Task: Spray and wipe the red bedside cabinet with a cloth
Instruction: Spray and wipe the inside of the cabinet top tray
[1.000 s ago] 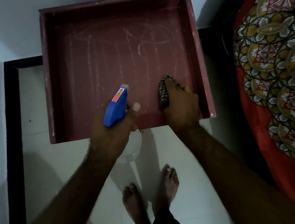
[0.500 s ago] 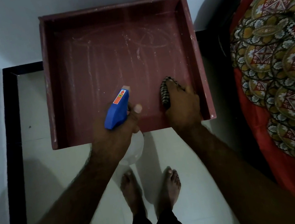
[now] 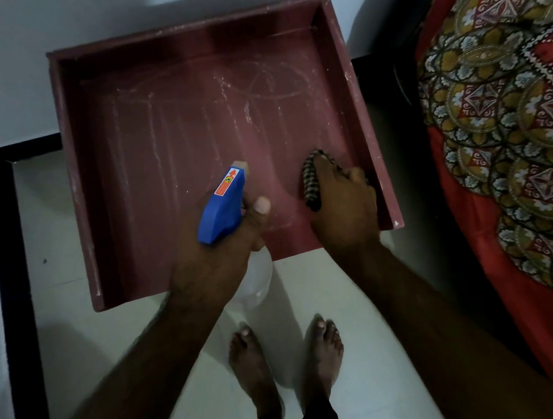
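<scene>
The red bedside cabinet (image 3: 170,135) fills the upper middle of the head view, its recessed top streaked with whitish marks inside a raised rim. My left hand (image 3: 219,250) grips a spray bottle (image 3: 223,205) with a blue trigger head and a clear body hanging below the cabinet's front edge; the nozzle points over the top surface. My right hand (image 3: 344,208) presses a dark striped cloth (image 3: 310,184) onto the top near the front right corner. Most of the cloth is hidden under the hand.
A bed with a red and gold patterned cover (image 3: 514,134) runs along the right side. White walls stand behind and to the left, with a black skirting strip (image 3: 12,274). My bare feet (image 3: 285,363) stand on pale floor tiles before the cabinet.
The cabinet sits lower in view as my head tilted. Both hands stay in nearly the same spots on the cabinet, bottle and cloth still held.
</scene>
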`<state>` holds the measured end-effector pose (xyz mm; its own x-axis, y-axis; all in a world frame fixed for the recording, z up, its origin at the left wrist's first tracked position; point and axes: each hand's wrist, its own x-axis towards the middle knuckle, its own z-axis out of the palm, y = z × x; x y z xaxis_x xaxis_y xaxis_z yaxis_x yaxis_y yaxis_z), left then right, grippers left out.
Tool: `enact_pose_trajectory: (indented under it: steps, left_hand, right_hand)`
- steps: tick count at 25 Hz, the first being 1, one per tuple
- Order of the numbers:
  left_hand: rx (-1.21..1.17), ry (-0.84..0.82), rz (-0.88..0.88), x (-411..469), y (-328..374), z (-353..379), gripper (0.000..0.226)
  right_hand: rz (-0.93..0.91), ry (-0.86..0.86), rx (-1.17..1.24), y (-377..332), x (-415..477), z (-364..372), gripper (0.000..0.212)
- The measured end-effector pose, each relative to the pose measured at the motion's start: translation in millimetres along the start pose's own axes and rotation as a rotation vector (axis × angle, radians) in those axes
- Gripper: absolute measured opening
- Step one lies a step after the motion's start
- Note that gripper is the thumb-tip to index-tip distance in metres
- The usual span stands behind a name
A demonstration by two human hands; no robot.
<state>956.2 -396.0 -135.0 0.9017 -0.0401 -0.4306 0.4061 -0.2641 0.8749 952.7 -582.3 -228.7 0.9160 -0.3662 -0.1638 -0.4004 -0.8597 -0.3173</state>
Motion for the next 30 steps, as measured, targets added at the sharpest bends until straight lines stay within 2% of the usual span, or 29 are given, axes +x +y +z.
enact_pose_trajectory:
  steps: [3, 8, 13, 15, 18, 22, 26, 30]
  left_hand:
    - [-0.015, 0.004, 0.029, 7, 2, -3, 0.043]
    - [0.010, -0.056, 0.079, 12, 6, -4, 0.034]
    - [-0.041, -0.068, 0.086, 15, 13, -5, 0.021]
    - [-0.013, -0.062, 0.071, 19, 13, -7, 0.029]
    - [-0.021, -0.082, 0.039, 23, 17, -6, 0.041]
    - [-0.003, -0.080, 0.056, 30, 17, -5, 0.042]
    - [0.020, -0.068, 0.035, 35, 18, -7, 0.043]
    - [0.031, -0.050, 0.050, 39, 23, -9, 0.042]
  right_hand:
    - [0.017, -0.070, 0.004, 13, -26, 1, 0.091]
    - [0.011, 0.024, 0.008, -12, 17, -9, 0.086]
    - [0.118, -0.068, 0.014, -1, -6, -12, 0.093]
    - [0.140, -0.088, -0.005, 1, -14, -9, 0.096]
    - [0.121, -0.054, 0.007, -12, 15, -11, 0.091]
    - [0.132, -0.054, -0.012, -22, 29, -16, 0.092]
    - [0.168, -0.132, -0.074, -10, -7, -15, 0.106]
    - [0.132, -0.062, -0.103, -19, 22, -10, 0.097]
